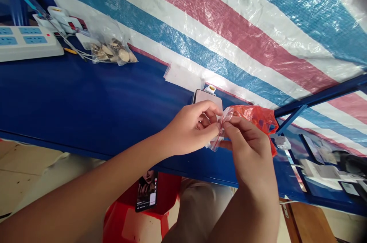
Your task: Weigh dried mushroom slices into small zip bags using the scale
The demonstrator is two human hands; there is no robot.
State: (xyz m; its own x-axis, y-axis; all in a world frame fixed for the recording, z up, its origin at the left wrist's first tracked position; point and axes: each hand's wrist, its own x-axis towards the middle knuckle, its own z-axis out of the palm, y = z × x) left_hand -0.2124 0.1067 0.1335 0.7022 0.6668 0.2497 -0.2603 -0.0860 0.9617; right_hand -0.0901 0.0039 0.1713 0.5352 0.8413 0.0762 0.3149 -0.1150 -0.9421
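Between my two hands is a small clear zip bag (228, 114) with a red line along its seal. My left hand (197, 126) pinches one side of it with thumb and fingers. On the other side, my right hand (246, 136) grips the bag near the seal. What the bag holds, if anything, I cannot make out. Just behind my left hand lies a flat, pale-topped box-like device (208, 98), partly hidden by the fingers. An orange-red plastic bag (258, 117) sits behind my right hand.
On the blue table (86, 97), a bag of round tan pieces (114, 51) lies near a white power strip (28, 42). Flat clear bags (183, 76) rest by the striped sheet (177, 17). Below, a phone (146, 191) lies on a red stool (169, 187).
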